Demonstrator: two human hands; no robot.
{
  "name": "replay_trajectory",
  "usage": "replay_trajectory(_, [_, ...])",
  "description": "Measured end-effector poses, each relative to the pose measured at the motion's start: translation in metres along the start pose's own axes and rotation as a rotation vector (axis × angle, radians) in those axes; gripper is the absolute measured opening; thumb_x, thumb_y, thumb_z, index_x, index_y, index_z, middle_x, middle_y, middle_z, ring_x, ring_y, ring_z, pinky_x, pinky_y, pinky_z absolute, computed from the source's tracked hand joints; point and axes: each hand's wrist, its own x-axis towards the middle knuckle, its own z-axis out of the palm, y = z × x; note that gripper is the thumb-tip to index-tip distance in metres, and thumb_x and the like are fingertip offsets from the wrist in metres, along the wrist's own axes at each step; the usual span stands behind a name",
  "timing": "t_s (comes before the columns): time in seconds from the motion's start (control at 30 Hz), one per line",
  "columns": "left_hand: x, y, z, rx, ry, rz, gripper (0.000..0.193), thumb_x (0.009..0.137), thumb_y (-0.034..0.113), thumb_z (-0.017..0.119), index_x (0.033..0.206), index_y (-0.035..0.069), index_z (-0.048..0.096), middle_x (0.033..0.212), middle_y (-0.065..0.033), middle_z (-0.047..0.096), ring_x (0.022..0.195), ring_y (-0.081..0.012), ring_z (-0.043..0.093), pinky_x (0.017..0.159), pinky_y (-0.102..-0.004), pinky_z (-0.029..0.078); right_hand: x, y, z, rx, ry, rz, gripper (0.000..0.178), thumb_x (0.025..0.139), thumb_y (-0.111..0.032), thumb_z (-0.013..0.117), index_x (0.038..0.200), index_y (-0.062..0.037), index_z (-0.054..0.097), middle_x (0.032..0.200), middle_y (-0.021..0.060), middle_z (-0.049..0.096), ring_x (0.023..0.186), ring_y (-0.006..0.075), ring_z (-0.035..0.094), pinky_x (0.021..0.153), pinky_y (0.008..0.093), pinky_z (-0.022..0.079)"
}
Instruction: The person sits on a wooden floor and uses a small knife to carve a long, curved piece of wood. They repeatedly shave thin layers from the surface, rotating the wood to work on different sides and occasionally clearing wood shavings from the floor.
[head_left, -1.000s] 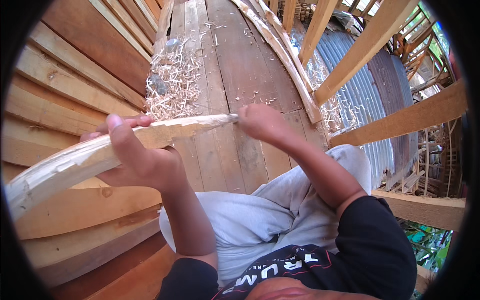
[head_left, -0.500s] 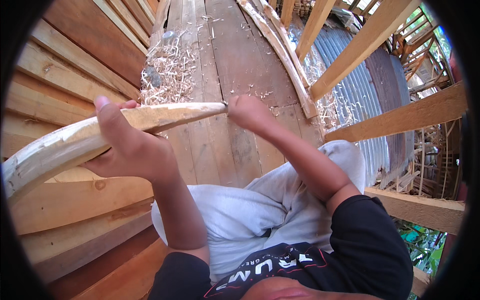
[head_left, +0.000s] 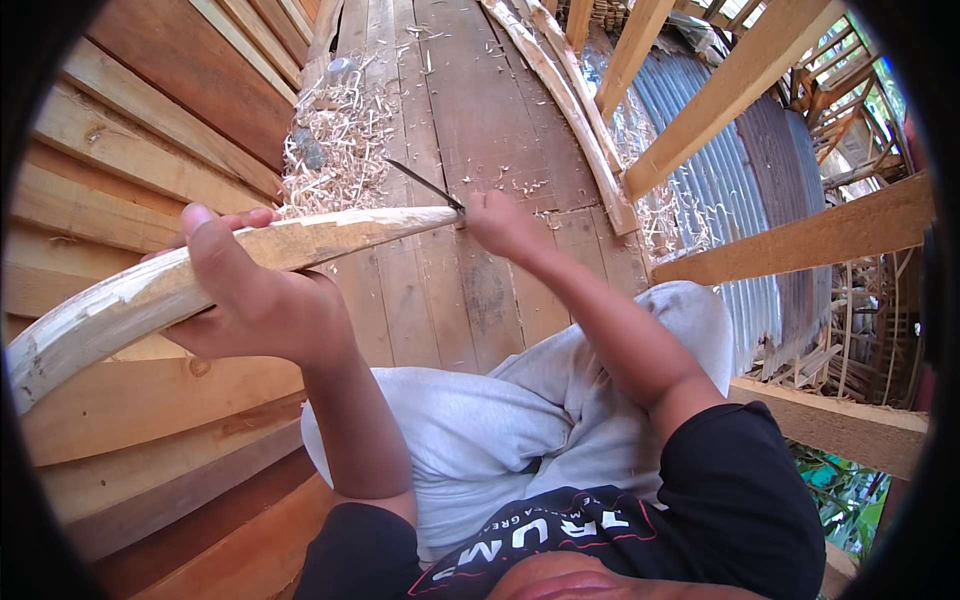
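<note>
A long, curved, pale wooden pole (head_left: 110, 303) runs from the left rim toward the middle, tapering to a narrow end on the right. Around its thicker part my left hand (head_left: 255, 300) is closed, with the thumb lying along the top side. My right hand (head_left: 507, 228) is a fist at the narrow end. From that fist a thin dark blade (head_left: 424, 183) sticks out to the upper left, past the pole's tip; it looks like a knife, and its handle is hidden in the fingers.
Curled wood shavings (head_left: 345, 140) lie heaped on the plank floor (head_left: 480, 90) beside the board wall (head_left: 130, 180). Another peeled pole (head_left: 560, 95) rests along the right floor edge, next to wooden posts (head_left: 730, 100). Beyond them is corrugated metal sheeting (head_left: 700, 150). A small round object (head_left: 340, 68) sits by the shavings.
The knife's blade, barely visible before, now shows clearly, angled up and left from my right hand. That hand has shifted slightly right. My left hand keeps its hold on the pole.
</note>
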Motion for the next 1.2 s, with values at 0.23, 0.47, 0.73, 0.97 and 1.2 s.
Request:
replay_trajectory(0.23, [-0.001,0.011,0.003,-0.030,0.053,0.050,0.031,0.086,0.012,0.062,0.107,-0.003,0.045,0.087,-0.0111,0.050,0.062,-0.0150,0.060,0.056,-0.0298,0.055,-0.020,-0.025,-0.003,-0.219,-0.051,-0.109,0.038,0.088,-0.025,0.040,0.081,0.0002,0.067,0.092,0.0226,0.066,0.085,0.0389,0.064,0.079,0.0487,0.050])
replay_trajectory(0.47, [0.003,0.006,-0.001,-0.144,0.094,-0.072,0.022,0.085,0.007,0.061,0.103,-0.001,0.050,0.073,-0.0073,0.056,0.059,-0.0139,0.060,0.055,-0.0283,0.054,-0.017,-0.029,-0.004,-0.180,-0.029,-0.074,0.047,0.090,-0.028,0.034,0.080,0.0088,0.063,0.081,0.0316,0.061,0.082,0.0473,0.061,0.082,0.0504,0.048])
replay_trajectory(0.73, [0.006,0.023,0.010,-0.348,0.123,-0.176,0.051,0.081,0.004,0.065,0.121,-0.007,0.035,0.083,-0.0136,0.057,0.059,-0.0137,0.055,0.052,-0.0251,0.050,-0.013,-0.015,0.007,-0.165,-0.025,-0.007,0.045,0.091,-0.027,0.034,0.084,0.0031,0.067,0.087,0.0285,0.064,0.083,0.0442,0.062,0.079,0.0500,0.048])
replay_trajectory(0.97, [0.008,0.032,0.016,-0.410,0.191,-0.228,0.066,0.082,0.008,0.067,0.131,-0.005,0.026,0.088,-0.0141,0.055,0.064,-0.0147,0.056,0.054,-0.0259,0.051,-0.009,-0.015,0.002,-0.201,0.025,-0.004,0.046,0.091,-0.029,0.034,0.082,0.0043,0.065,0.086,0.0303,0.062,0.083,0.0471,0.061,0.081,0.0528,0.047])
replay_trajectory(1.2, [0.005,0.034,0.017,-0.419,0.222,-0.244,0.067,0.082,0.008,0.066,0.132,-0.005,0.025,0.092,-0.0153,0.055,0.067,-0.0158,0.056,0.054,-0.0265,0.051,0.014,0.012,0.009,-0.111,-0.005,0.011,0.048,0.091,-0.030,0.033,0.083,0.0045,0.065,0.089,0.0308,0.062,0.086,0.0477,0.061,0.083,0.0526,0.047])
